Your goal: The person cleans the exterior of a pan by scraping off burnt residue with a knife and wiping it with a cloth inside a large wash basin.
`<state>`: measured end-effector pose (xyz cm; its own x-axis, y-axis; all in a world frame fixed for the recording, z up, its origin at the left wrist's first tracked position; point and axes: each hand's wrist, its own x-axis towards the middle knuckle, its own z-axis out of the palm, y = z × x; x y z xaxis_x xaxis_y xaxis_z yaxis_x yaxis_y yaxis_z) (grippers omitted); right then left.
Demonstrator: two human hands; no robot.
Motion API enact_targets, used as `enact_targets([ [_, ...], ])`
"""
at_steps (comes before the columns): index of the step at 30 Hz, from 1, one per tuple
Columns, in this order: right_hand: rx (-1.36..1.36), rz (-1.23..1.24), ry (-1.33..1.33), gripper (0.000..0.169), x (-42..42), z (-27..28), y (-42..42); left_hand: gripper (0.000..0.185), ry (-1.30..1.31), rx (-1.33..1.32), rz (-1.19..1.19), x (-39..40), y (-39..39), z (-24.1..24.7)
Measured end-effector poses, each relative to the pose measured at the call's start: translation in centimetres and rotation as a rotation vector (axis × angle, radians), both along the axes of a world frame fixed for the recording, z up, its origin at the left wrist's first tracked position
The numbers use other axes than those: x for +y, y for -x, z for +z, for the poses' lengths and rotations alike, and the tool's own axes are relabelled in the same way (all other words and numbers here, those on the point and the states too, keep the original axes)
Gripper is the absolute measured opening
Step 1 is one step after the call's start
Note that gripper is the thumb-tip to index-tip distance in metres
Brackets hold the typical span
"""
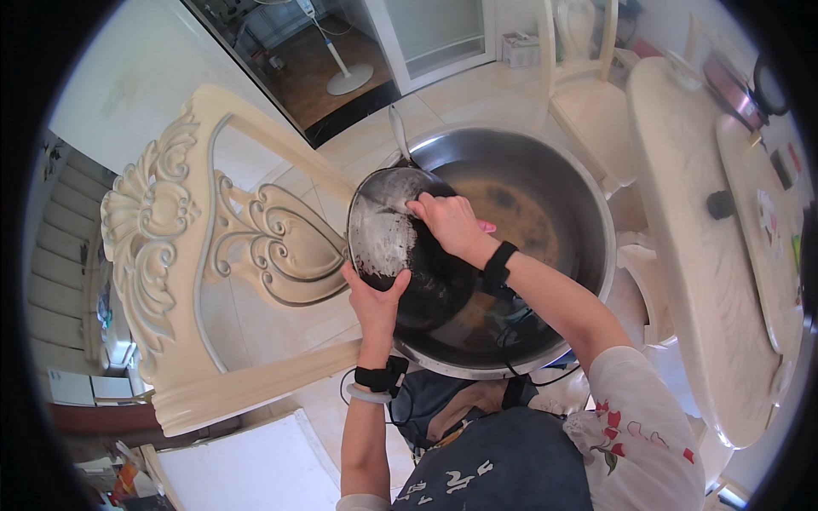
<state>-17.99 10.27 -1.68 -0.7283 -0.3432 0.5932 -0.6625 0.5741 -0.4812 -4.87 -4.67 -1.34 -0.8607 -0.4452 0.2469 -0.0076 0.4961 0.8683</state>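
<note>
A blackened metal pan (441, 281) is tilted over a large stainless steel basin (591, 185), with its sooty outside facing me. A broad pale grey patch of its surface shows bare of black coating. My left hand (376, 303) grips the pan's near-left edge, thumb pressed on the outside. My right hand (450, 223) is closed against the pan's upper middle. From this fist pokes the pink end (487, 226) of a small tool; its working part is hidden. Cloudy brownish water (511, 211) with dark residue lies in the basin. A pale handle (399, 131) sticks up beyond the pan's far edge.
A carved cream chair back (217, 255) stands close on the left. To the right is a marble-look table (677, 255) with cream chairs (588, 108) beside it. A thin black cable (505, 345) hangs over the basin's near rim. A fan stand (348, 76) is beyond the doorway.
</note>
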Motion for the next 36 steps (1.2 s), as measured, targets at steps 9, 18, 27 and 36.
enact_targets([
  [9, -0.004, -0.025, 0.005, 0.031, 0.2, -0.5, 0.6, 0.096, -0.049, -0.044, -0.017, 0.5, 0.0, 1.1],
  [18, 0.02, -0.004, -0.008, 0.029, 0.2, -0.2, -0.4, 0.094, 0.02, -0.02, 0.005, 0.2, 0.2, 0.5],
  [27, 0.016, -0.038, 0.009, 0.03, -0.1, -0.5, -0.4, 0.096, -0.048, -0.048, 0.007, 0.5, -0.1, 1.1],
  [36, -0.043, -0.026, -0.001, 0.031, 0.5, -1.5, -1.7, 0.098, -0.074, -0.085, -0.007, 0.6, 0.1, 1.2],
])
